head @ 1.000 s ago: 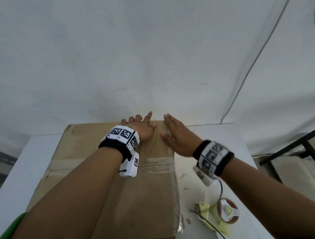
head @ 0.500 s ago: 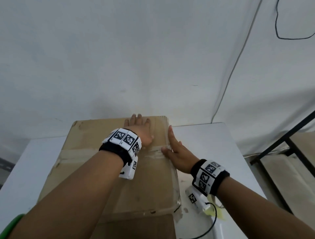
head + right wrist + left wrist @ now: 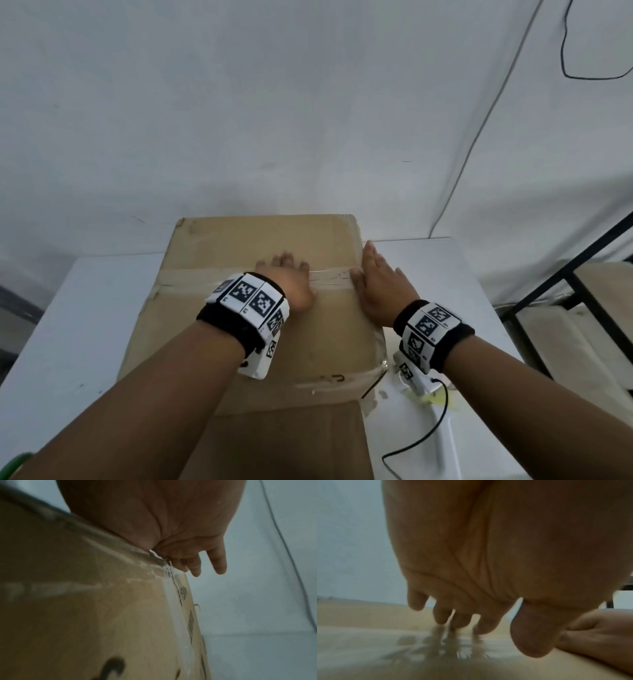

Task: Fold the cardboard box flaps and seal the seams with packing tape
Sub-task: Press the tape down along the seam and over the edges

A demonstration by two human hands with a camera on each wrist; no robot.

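Both hands slid nearer along the brown cardboard box (image 3: 260, 329): left hand (image 3: 291, 284) flat, pressing clear tape strip (image 3: 329, 279) centre-frame; right hand (image 3: 380, 291) flat, wrapping its end over the right edge.

One cardboard box (image 3: 260, 308) stands on one white worktop (image 3: 85, 308). Two strips of clear tape show on its top: one strip (image 3: 191, 277) running across the middle seam, and a second strip (image 3: 329, 382) along the near edge. Two hands are in view, the left hand (image 3: 291, 284) and the right hand (image 3: 380, 291), and each forearm carries one marker-covered wristband, two in all. One thin black cable (image 3: 421, 438) trails over the worktop at the right, and one black metal frame (image 3: 565, 277) stands beyond it.
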